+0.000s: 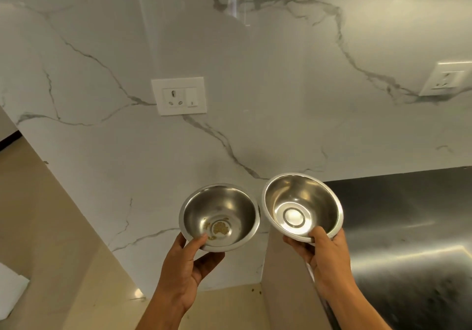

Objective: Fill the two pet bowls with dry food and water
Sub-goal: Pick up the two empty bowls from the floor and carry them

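Steel, round and shiny: left hand (pixel 184 268) pinches the crumb-flecked bowl (pixel 219 217) (lower centre); right hand (pixel 323 255) grips the clean bowl (pixel 303 206).

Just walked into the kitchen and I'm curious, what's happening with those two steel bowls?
A person is holding up two small steel bowls in front of a marble wall. The left hand grips the left bowl by its near rim; it has a few brownish bits of residue at the bottom. The right hand grips the right bowl, which looks clean and empty. Neither holds food or water yet. A steel counter lies to the right.
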{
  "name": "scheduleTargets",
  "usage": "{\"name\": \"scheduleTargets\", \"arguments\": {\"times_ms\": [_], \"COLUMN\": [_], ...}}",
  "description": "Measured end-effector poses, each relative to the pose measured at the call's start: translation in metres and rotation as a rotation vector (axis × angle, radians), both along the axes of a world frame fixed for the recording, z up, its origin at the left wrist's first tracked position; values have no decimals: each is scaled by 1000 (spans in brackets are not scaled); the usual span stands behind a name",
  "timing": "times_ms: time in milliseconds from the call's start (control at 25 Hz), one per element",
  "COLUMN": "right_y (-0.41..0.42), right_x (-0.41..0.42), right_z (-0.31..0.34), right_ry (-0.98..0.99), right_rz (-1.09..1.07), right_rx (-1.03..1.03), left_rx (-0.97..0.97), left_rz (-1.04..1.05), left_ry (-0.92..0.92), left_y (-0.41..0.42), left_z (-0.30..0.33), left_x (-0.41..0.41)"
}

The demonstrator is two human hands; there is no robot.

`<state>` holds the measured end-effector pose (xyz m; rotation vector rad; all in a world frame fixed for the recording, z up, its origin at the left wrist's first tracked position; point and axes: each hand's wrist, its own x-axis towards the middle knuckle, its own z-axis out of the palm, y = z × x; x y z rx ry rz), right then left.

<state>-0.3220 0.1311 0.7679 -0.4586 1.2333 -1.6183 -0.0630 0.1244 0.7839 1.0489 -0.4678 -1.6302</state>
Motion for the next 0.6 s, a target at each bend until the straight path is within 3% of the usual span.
{"name": "scheduleTargets", "arguments": {"times_ms": [600], "right_y": [101], "right_x": [-286], "right_z": [21], "right_ry": [-47], "right_rz": [-58], "right_rx": [-30], "left_rx": [-25], "left_rz": [55], "left_ry": [18], "left_y": [89], "left_z": [26], "left_x": [-280]}}
